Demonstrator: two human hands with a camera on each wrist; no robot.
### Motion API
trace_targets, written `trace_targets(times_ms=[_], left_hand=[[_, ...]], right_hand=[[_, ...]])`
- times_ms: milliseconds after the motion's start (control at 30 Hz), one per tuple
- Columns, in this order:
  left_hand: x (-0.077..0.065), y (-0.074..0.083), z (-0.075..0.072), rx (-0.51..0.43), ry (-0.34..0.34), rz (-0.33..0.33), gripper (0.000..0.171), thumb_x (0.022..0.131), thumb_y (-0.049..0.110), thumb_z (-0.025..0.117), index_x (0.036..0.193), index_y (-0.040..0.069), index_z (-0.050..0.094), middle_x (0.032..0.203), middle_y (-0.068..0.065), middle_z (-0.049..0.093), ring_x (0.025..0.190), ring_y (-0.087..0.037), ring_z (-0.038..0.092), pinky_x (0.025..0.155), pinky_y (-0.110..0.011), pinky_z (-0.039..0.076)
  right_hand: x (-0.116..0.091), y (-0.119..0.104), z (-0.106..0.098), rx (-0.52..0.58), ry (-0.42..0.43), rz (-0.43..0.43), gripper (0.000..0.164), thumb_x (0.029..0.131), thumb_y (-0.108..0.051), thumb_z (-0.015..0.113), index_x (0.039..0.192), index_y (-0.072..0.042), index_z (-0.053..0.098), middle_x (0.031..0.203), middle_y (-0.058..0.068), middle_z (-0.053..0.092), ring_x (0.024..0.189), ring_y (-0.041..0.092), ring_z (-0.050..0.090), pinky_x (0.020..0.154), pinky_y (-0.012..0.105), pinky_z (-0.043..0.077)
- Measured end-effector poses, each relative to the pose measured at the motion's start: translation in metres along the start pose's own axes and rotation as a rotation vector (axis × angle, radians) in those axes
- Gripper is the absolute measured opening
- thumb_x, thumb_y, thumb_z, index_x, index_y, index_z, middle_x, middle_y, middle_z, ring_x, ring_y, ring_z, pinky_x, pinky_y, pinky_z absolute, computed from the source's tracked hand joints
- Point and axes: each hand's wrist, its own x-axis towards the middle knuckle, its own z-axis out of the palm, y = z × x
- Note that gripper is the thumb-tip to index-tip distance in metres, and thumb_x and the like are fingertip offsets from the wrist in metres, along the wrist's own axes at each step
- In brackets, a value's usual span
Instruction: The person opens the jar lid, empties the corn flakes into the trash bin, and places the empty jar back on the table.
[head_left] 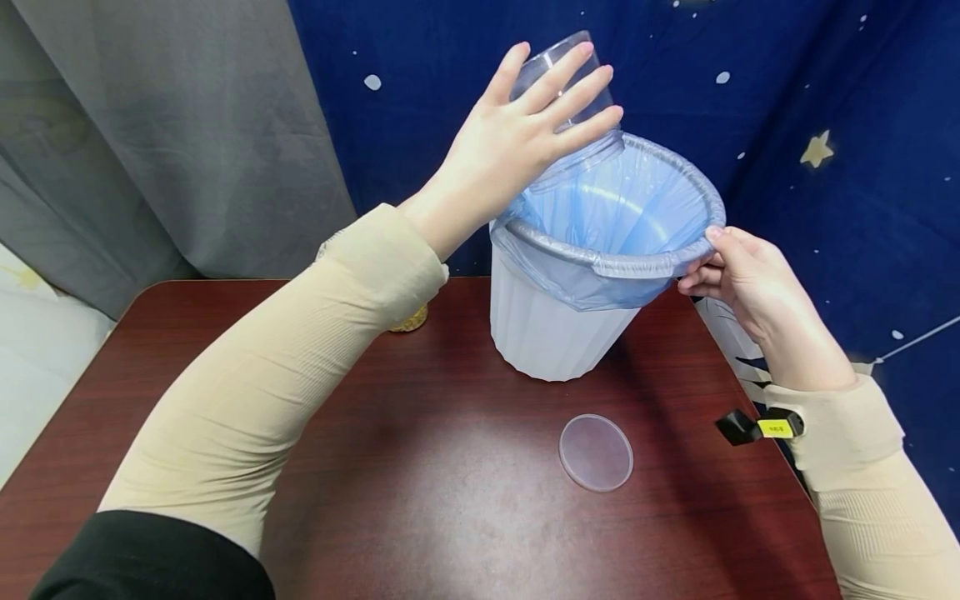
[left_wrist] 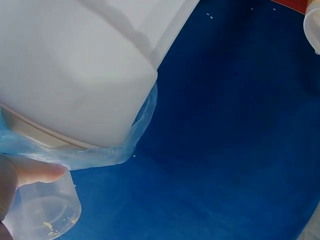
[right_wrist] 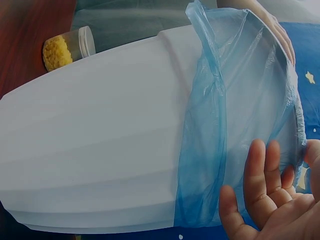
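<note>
At the counter's (head_left: 450,517) far edge, a white bin (head_left: 558,337), blue-bagged (head_left: 585,292), is gripped at its rim by the right hand (head_left: 750,279). Over its mouth a tilted clear jar (left_wrist: 52,202) is held in the left hand (head_left: 525,137), fingers spread. Nearer, a round lid (head_left: 596,452) is seen lying flat.

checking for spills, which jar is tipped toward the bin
The jar in the left hand; the lidded jar of yellow pieces stands upright on the table.
</note>
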Motion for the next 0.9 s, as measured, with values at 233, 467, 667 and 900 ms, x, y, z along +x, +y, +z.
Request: trace_targets(times_ms=[233,467,667,900], left_hand=[[0.0004,0.0028,-0.0039,0.045,-0.025,0.055,0.076,0.096,-0.007,0.044,0.154,0.028,0.010,0.160,-0.005,0.008,0.145,-0.023,0.003,0.111,-0.054,0.007],[-0.0011,0.0042,-0.0039,0.107,-0.012,0.098,0.087,0.089,-0.019,0.041,0.154,0.029,0.010,0.160,-0.004,0.008,0.144,-0.022,0.005,0.111,-0.053,0.011],[-0.0029,0.0032,-0.0012,0.110,0.011,0.153,0.080,0.091,-0.009,0.048,0.154,0.028,0.013,0.159,-0.005,0.010,0.144,-0.023,0.007,0.111,-0.053,0.010],[-0.0050,0.0018,0.0027,0.152,0.029,0.195,0.079,0.091,-0.004,0.050,0.154,0.026,0.012,0.159,-0.006,0.011,0.144,-0.024,0.006,0.111,-0.052,0.009]], right_hand=[[-0.0004,0.0001,0.0008,-0.003,0.003,-0.001,0.017,0.100,-0.019,0.051,0.093,-0.004,0.056,0.071,0.008,0.063,0.063,0.019,0.064,0.065,0.029,0.054],[-0.0007,-0.0001,0.0012,-0.011,0.010,0.002,0.017,0.100,-0.019,0.052,0.094,-0.004,0.055,0.071,0.008,0.064,0.063,0.019,0.064,0.066,0.029,0.054],[-0.0010,0.0002,0.0021,-0.001,0.015,-0.002,0.016,0.100,-0.018,0.052,0.093,-0.004,0.055,0.070,0.008,0.063,0.062,0.019,0.064,0.066,0.029,0.054],[-0.0011,0.0005,0.0026,-0.002,0.016,-0.007,0.016,0.100,-0.018,0.052,0.094,-0.004,0.056,0.070,0.009,0.064,0.062,0.019,0.065,0.066,0.028,0.054]])
